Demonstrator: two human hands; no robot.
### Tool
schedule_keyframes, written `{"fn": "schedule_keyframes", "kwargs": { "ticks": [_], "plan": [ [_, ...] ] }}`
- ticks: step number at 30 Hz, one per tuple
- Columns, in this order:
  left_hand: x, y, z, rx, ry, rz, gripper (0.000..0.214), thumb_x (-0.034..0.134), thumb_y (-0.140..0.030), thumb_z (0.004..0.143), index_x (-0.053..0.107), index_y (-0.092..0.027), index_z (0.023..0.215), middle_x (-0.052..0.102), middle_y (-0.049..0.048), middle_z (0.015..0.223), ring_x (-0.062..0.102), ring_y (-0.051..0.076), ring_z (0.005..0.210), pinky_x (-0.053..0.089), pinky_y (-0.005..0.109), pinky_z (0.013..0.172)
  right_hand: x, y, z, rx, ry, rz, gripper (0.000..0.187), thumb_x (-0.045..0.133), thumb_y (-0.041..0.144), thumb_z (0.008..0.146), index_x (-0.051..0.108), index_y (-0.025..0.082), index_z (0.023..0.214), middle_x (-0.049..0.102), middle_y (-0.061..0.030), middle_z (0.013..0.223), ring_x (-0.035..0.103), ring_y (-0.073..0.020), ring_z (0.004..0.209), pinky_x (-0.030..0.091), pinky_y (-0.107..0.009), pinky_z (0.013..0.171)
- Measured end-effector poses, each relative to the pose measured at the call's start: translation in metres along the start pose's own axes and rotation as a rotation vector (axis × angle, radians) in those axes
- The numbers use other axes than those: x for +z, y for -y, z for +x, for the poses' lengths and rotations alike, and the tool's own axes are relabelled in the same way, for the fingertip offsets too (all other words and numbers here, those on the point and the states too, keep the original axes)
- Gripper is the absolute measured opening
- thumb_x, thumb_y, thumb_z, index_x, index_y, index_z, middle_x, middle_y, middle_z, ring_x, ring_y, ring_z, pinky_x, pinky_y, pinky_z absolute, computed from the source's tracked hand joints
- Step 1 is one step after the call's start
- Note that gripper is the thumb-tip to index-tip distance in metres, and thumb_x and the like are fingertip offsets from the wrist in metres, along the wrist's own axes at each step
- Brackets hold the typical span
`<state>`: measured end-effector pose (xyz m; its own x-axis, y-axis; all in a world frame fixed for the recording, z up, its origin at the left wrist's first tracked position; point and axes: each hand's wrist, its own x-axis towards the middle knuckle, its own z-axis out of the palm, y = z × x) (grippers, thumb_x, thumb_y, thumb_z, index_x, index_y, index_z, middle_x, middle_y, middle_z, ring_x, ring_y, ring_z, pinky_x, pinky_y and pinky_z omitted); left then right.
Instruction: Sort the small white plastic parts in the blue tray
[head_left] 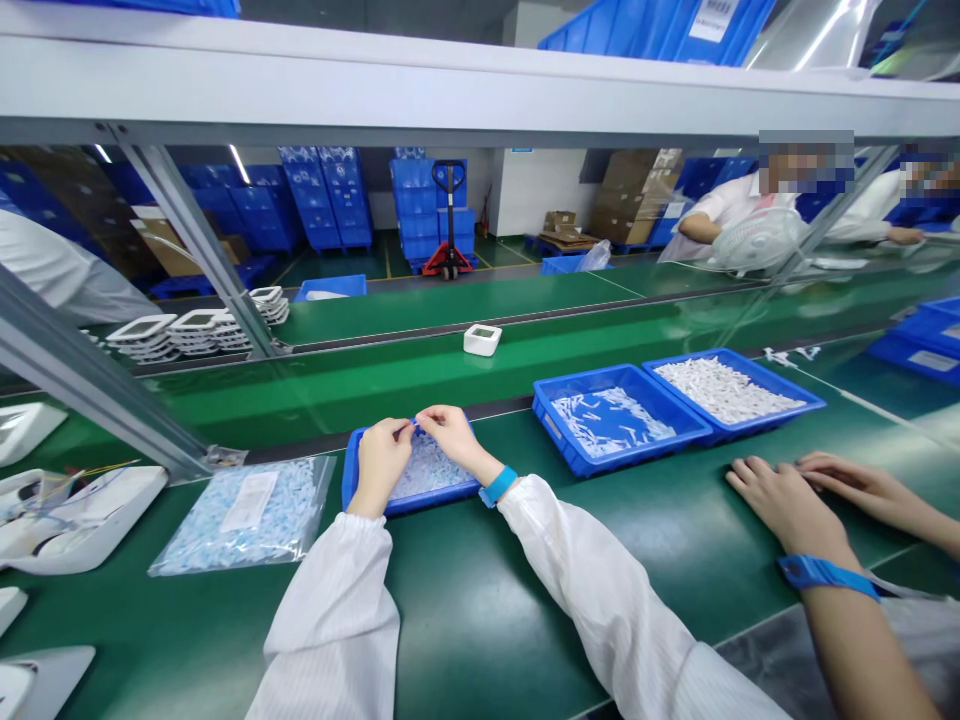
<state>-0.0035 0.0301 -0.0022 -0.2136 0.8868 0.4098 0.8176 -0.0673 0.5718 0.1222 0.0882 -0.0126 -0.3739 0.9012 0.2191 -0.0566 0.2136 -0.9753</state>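
Observation:
My left hand (pixel 384 462) and my right hand (pixel 452 438) meet above a blue tray (pixel 420 503) filled with small pale blue and white pieces. Both hands are closed, thumbs and fingertips pinched close together near the tray's far rim. Whatever sits between the fingertips is too small to make out. A blue wrist strap (pixel 498 486) circles my right wrist. Left of the tray lies a clear plastic bag (pixel 244 512) of similar pale blue pieces with a white label.
Right stand blue trays of thin white strips (pixel 611 415) and white parts (pixel 724 388). A co-worker's hands (pixel 795 500) rest at the right. A white square device (pixel 482 339) sits on the green belt. White housings (pixel 82 520) lie left; a metal post (pixel 112 370) rises nearby.

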Motion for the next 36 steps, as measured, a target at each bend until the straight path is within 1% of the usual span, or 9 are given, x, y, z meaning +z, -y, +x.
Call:
{"fn": "schedule_keyframes", "kwargs": {
  "ticks": [3, 7, 12, 17, 20, 25, 28, 31, 36],
  "plan": [
    [0.0005, -0.0008, -0.0003, 0.027, -0.007, -0.025, 0.022, 0.051, -0.028, 0.083, 0.071, -0.019, 0.086, 0.071, 0.0057, 0.087, 0.063, 0.018, 0.079, 0.045, 0.028, 0.074, 0.0006, -0.0017, 0.0003, -0.015, 0.028, -0.002, 0.014, 0.059, 0.031, 0.076, 0.062, 0.017, 0.073, 0.063, -0.0018, 0.072, 0.057, -0.0148, 0.07, 0.044, -0.026, 0.068],
    [-0.0001, -0.0031, -0.0011, 0.046, -0.021, -0.041, 0.021, 0.051, -0.027, 0.083, 0.07, -0.019, 0.085, 0.07, 0.0044, 0.085, 0.062, 0.017, 0.076, 0.044, 0.028, 0.072, 0.0007, -0.0016, 0.0008, 0.019, 0.0, 0.007, 0.014, 0.06, 0.032, 0.076, 0.061, 0.018, 0.074, 0.061, -0.0013, 0.07, 0.055, -0.0138, 0.068, 0.044, -0.025, 0.065],
    [-0.0012, -0.0056, -0.0015, 0.085, -0.042, -0.089, 0.02, 0.05, -0.025, 0.084, 0.069, -0.019, 0.083, 0.07, 0.0036, 0.084, 0.062, 0.016, 0.076, 0.045, 0.027, 0.072, 0.0011, 0.0013, 0.0006, 0.048, -0.019, 0.004, 0.023, 0.059, 0.039, 0.079, 0.055, 0.019, 0.07, 0.056, 0.0016, 0.062, 0.051, -0.0112, 0.06, 0.042, -0.024, 0.061],
    [-0.0007, -0.0053, -0.0013, 0.099, -0.058, -0.112, 0.021, 0.048, -0.023, 0.083, 0.069, -0.019, 0.081, 0.07, 0.0033, 0.084, 0.062, 0.016, 0.077, 0.045, 0.027, 0.074, 0.0022, 0.0028, 0.0, 0.087, 0.04, 0.094, 0.031, 0.059, 0.047, 0.078, 0.047, 0.02, 0.068, 0.053, 0.0038, 0.057, 0.049, -0.0093, 0.055, 0.041, -0.023, 0.058],
    [-0.0004, -0.005, -0.0013, 0.1, -0.068, -0.109, 0.022, 0.048, -0.023, 0.083, 0.069, -0.019, 0.08, 0.07, 0.0036, 0.082, 0.062, 0.016, 0.076, 0.045, 0.027, 0.072, 0.0021, 0.0029, 0.0, 0.091, 0.039, 0.124, 0.033, 0.059, 0.048, 0.078, 0.045, 0.02, 0.068, 0.052, 0.0045, 0.055, 0.047, -0.0085, 0.051, 0.039, -0.023, 0.055],
    [0.0005, -0.0045, -0.0011, 0.107, -0.038, -0.093, 0.024, 0.046, -0.022, 0.083, 0.069, -0.019, 0.082, 0.07, 0.0042, 0.084, 0.062, 0.016, 0.078, 0.045, 0.027, 0.073, 0.0024, 0.004, -0.0001, 0.109, 0.064, 0.131, 0.034, 0.059, 0.048, 0.078, 0.044, 0.02, 0.067, 0.051, 0.0049, 0.053, 0.045, -0.0085, 0.049, 0.037, -0.023, 0.053],
    [0.0008, -0.0041, -0.0011, 0.119, -0.025, -0.086, 0.024, 0.046, -0.022, 0.083, 0.069, -0.019, 0.083, 0.07, 0.0046, 0.084, 0.062, 0.016, 0.077, 0.045, 0.027, 0.073, 0.0028, 0.0045, -0.0005, 0.112, 0.062, 0.097, 0.033, 0.058, 0.047, 0.079, 0.044, 0.02, 0.067, 0.05, 0.005, 0.053, 0.044, -0.0089, 0.049, 0.036, -0.023, 0.053],
    [0.0007, -0.0035, -0.0016, 0.15, -0.019, -0.083, 0.024, 0.047, -0.021, 0.083, 0.07, -0.019, 0.081, 0.069, 0.0046, 0.082, 0.062, 0.016, 0.076, 0.044, 0.026, 0.072, 0.0025, 0.0044, -0.002, 0.094, 0.039, 0.002, 0.028, 0.056, 0.042, 0.081, 0.045, 0.021, 0.067, 0.05, 0.0048, 0.054, 0.044, -0.0096, 0.049, 0.034, -0.023, 0.051],
    [0.0005, -0.0029, -0.0023, 0.169, -0.015, -0.024, 0.024, 0.047, -0.02, 0.083, 0.07, -0.019, 0.076, 0.069, 0.0043, 0.079, 0.061, 0.016, 0.074, 0.043, 0.026, 0.07, 0.0009, 0.0032, -0.0066, -0.026, 0.002, -0.188, 0.02, 0.049, 0.032, 0.084, 0.045, 0.022, 0.067, 0.051, 0.0036, 0.057, 0.045, -0.0115, 0.052, 0.033, -0.024, 0.051]
  ]
}}
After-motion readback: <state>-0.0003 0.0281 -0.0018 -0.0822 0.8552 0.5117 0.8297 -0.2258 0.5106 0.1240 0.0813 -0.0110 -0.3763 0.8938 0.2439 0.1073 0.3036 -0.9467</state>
